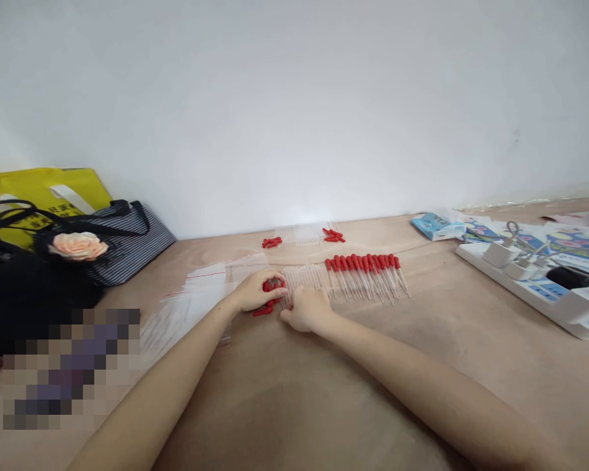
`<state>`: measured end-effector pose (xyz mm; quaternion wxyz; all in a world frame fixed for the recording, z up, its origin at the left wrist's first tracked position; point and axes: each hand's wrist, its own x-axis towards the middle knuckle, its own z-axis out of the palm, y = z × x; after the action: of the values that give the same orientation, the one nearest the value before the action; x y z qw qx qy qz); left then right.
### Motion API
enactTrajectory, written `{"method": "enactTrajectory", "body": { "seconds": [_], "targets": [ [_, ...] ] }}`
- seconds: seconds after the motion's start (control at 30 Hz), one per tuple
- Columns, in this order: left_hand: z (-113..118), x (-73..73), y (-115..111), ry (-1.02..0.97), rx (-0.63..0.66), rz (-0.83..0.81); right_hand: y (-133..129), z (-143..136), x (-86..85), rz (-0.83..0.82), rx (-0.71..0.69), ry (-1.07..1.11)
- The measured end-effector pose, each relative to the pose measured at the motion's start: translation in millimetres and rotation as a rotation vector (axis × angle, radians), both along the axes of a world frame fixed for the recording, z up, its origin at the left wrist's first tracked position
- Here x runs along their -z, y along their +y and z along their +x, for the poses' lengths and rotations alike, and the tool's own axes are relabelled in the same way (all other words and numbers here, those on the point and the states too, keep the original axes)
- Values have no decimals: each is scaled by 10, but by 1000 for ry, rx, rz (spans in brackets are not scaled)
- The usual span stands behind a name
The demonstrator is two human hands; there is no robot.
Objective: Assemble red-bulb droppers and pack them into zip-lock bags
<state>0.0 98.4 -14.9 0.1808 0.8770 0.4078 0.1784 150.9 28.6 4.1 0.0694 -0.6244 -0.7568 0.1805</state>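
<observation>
My left hand [256, 292] curls over a small pile of red rubber bulbs [262, 310], with a red rubber bulb [273, 286] between its thumb and fingers. Close beside it on the right, my right hand [308, 309] is closed, its thumb side toward the left hand; its fingers hide what they hold. Behind both hands lies a row of clear glass dropper tubes [302, 275] without bulbs. Further right, several droppers with red bulbs [366, 265] lie side by side, tips toward me.
Clear zip bags [199, 301] lie left of the hands. More red bulbs [334, 235] and tubes [307, 234] rest near the wall. A power strip [515, 281] and a blue packet [436, 226] are at right; a striped bag [140, 242] and a yellow bag [73, 183] at left.
</observation>
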Motion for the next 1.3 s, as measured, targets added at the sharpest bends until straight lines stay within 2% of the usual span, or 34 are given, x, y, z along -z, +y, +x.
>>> {"method": "enactTrajectory", "body": {
  "seconds": [0.07, 0.2, 0.37, 0.57, 0.97, 1.17, 1.3],
  "targets": [
    [-7, 8, -2, -6, 1, -8, -21, 38, -8, -7, -28, -26],
    [-15, 7, -9, -14, 5, -17, -24, 70, 51, 93, -24, -37],
    [-15, -2, -14, -24, 3, -15, 5, 18, 132, 141, -4, -24],
    [-24, 22, -3, -36, -8, -16, -21, -23, 137, 238, -17, -20],
    [-15, 33, -12, -55, -1, -7, -70, -58, 84, 164, -26, -87],
    [-19, 26, -9, -61, -10, -14, -195, 122, 32, 94, -90, -111],
    [-25, 13, -19, -64, 0, -15, -216, 190, 71, 124, -79, -30]
  ]
}}
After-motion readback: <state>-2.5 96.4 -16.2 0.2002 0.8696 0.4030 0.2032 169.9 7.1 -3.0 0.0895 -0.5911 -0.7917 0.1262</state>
